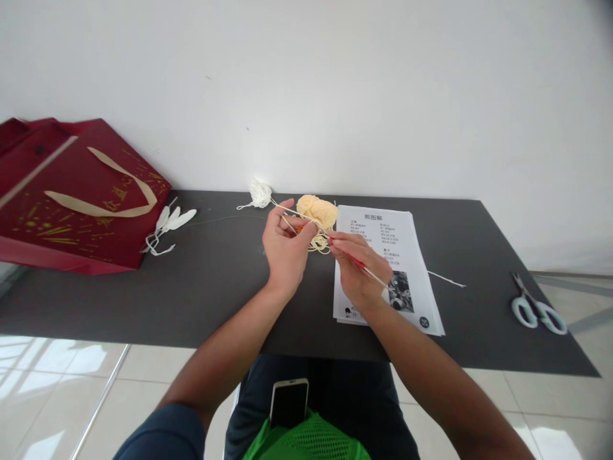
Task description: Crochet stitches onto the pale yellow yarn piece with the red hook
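Note:
My left hand [283, 246] is raised above the dark table [201, 287], its fingers pinched on a pale yellow yarn strand [306, 218]. My right hand [357, 265] grips a thin crochet hook [366, 269] with a red grip; its tip points left toward my left fingers. A peach-yellow yarn ball [317, 209] lies just behind both hands, with loose loops [320, 243] hanging between them. A printed instruction sheet [405, 255] lies under my right hand.
A red gift bag [71, 191] lies on the table's left end beside white feather-like pieces [172, 220]. A small white yarn bundle [261, 193] sits at the back. Scissors [536, 310] rest at the right end. A phone [288, 402] lies on my lap.

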A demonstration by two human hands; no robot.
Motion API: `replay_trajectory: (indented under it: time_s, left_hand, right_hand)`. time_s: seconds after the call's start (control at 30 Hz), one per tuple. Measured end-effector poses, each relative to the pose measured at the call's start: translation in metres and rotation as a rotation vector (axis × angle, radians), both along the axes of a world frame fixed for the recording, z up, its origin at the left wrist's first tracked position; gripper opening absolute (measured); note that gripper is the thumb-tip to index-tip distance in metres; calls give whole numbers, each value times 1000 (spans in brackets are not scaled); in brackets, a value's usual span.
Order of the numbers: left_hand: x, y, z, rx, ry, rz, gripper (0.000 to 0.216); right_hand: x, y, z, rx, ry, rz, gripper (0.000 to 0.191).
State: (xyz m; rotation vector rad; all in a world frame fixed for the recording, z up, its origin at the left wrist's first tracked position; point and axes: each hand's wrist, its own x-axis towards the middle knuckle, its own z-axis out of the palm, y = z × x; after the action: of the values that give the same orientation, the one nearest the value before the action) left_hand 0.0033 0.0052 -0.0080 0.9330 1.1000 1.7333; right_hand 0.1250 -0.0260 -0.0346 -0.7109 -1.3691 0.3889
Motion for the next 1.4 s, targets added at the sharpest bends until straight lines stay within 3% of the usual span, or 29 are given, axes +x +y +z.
replay_trajectory:
  time_s: [0.17,0.33,0.57,0.7,0.93,1.2,1.4]
  left_hand:
    - [-1,1,6,-92,-140,-67,59]
    - [-3,0,11,-163,-296,-198,68]
    - [-6,0,16,-238,-369,-304,78]
    - [-6,0,16,-179,-313,-342,85]
    - [-7,0,11,-151,-127,-327,107]
    - [-8,2,10,-166,-7,-281,103]
    - [-6,-4,10,-47,151,-147,88]
  right_hand:
    - [1,2,-3,22,-106,-30,44]
    - [1,3,-5,-25,-67,-2,42]
    - [0,8,-5,-310,240,115,17]
    - [3,16,-2,-401,444,210,14]
    - [14,24,6,-385,480,291,15]
    - [20,18,12,-281,269,138,15]
    - [16,7,15,-280,198,56,14]
